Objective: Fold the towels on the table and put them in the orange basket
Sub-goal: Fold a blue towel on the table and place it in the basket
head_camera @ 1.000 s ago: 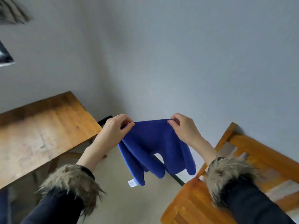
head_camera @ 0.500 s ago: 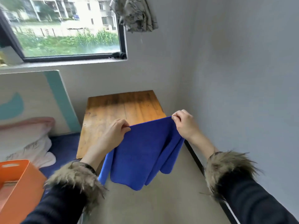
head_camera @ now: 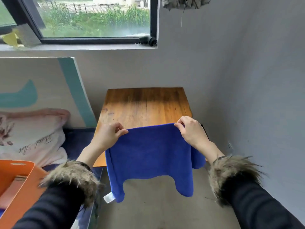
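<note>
My left hand [head_camera: 108,135] and right hand [head_camera: 192,130] each pinch a top corner of the towel [head_camera: 151,156], which hangs in the air over the near edge of the desk [head_camera: 145,104]. The basket [head_camera: 18,177] sits low on my left, beside the pillow [head_camera: 31,134]. I judge the thin pinches could slip and drop the towel to the floor [head_camera: 158,210], and the uneven lower corners may fold crooked
</note>
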The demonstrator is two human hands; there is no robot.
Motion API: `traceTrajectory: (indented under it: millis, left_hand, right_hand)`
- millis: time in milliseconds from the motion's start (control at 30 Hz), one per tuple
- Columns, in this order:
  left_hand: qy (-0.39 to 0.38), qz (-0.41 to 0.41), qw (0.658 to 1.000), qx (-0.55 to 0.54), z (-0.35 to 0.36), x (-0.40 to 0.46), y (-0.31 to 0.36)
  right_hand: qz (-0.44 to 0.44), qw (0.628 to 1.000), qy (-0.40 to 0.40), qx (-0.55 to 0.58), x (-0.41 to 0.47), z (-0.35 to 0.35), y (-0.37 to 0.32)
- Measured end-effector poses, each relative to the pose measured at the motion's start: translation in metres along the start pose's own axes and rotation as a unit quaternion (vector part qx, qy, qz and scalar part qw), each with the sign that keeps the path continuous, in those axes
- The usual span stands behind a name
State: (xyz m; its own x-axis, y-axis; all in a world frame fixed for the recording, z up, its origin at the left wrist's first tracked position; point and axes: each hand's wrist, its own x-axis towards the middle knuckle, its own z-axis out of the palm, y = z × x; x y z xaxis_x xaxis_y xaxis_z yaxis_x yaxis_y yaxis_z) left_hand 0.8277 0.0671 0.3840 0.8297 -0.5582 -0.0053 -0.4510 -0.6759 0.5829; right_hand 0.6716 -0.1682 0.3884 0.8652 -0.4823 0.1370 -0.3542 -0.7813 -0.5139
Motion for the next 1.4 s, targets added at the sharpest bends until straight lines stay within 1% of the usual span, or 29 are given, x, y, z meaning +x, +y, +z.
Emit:
traceTrajectory:
  millis: [133,267,400,500,667,733,867,1000,1133,1233,1333,1400]
  left_hand:
    - [-0.054,-0.009,0.998,0.026,0.012,0.042,-0.015]
    - [-0.059,-0.034,0.998,0.013,0.028,0.086,-0.033]
    - [-0.059,-0.054,0.997,0.004,0.043,0.149,-0.05]
    - [-0.069,-0.053,0.996,0.006,0.06,0.208,-0.062]
    - [-0.113,-0.038,0.993,0.018,0.095,0.299,-0.087]
    - [-0.131,-0.031,0.99,0.035,0.11,0.329,-0.095]
    - [-0.155,-0.018,0.986,0.053,0.135,0.383,-0.107]
    - [-0.134,-0.025,0.989,0.057,0.165,0.427,-0.115]
    - [-0.107,-0.016,0.993,0.037,0.198,0.455,-0.125]
    - [-0.112,-0.039,0.993,0.005,0.214,0.454,-0.139]
    - [-0.11,-0.059,0.992,-0.014,0.22,0.428,-0.153]
    - [-0.106,-0.076,0.991,-0.009,0.218,0.406,-0.165]
  right_hand:
    - [0.008,0.998,-0.047,-0.032,0.049,0.017,0.02]
    - [0.02,0.997,-0.074,-0.018,0.097,0.037,0.036]
    - [0.037,0.994,-0.092,-0.046,0.158,0.057,0.052]
    - [0.063,0.991,-0.099,-0.071,0.205,0.08,0.068]
    - [0.114,0.98,-0.124,-0.107,0.272,0.128,0.098]
    - [0.124,0.977,-0.127,-0.117,0.295,0.146,0.111]
    - [0.125,0.977,-0.11,-0.133,0.335,0.172,0.136]
    - [0.124,0.978,-0.085,-0.144,0.375,0.198,0.163]
    - [0.109,0.978,-0.047,-0.173,0.397,0.229,0.184]
    - [0.079,0.986,-0.034,-0.146,0.387,0.255,0.18]
    - [0.06,0.988,-0.061,-0.132,0.358,0.286,0.163]
    - [0.046,0.986,-0.086,-0.135,0.338,0.304,0.147]
